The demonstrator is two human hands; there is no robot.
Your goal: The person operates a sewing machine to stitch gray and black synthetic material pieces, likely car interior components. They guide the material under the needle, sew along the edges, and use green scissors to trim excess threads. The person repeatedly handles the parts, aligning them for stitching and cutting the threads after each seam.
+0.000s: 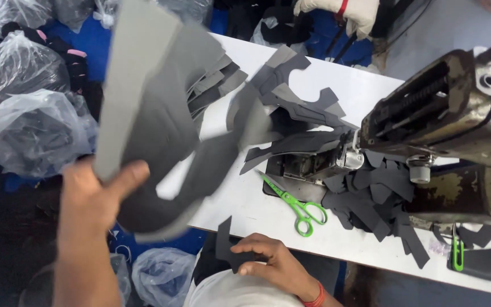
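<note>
My left hand (pixel 95 196) is raised at the lower left and grips a large dark grey cut fabric piece (pixel 163 122) with a lighter grey strip along it; the piece is blurred and hangs over the table's left end. My right hand (pixel 277 261), with a red band at the wrist, rests at the table's near edge and pinches a small black cut piece (pixel 225 244). A heap of grey and black cut pieces (pixel 296 96) lies on the white table (pixel 257 213) beside an industrial sewing machine (pixel 450 113).
Green-handled scissors (pixel 298 206) lie on the table near my right hand. More black pieces (pixel 379 199) pile under the machine. Clear plastic bags of dark parts (pixel 29 131) sit at the left. Another person's gloved hand (pixel 350 12) is at the top.
</note>
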